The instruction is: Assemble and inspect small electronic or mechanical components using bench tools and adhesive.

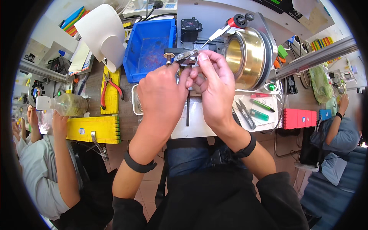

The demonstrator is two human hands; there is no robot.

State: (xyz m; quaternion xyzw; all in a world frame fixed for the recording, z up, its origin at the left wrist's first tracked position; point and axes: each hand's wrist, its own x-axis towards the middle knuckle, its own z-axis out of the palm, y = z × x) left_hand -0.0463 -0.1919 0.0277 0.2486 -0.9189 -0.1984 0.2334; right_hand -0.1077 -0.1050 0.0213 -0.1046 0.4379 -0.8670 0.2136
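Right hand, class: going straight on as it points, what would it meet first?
The right hand would probably first meet the small metal fixture by its fingers; depth is unclear, so they may be touching.

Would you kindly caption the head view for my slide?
Left hand and right hand at metal fixture beside golden cylinder.

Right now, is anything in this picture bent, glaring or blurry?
In the head view, the scene curves toward a dark border; bright glare streaks the gold-coloured cylinder; left hand and right hand look fairly sharp; the co-worker at far right looks softer.
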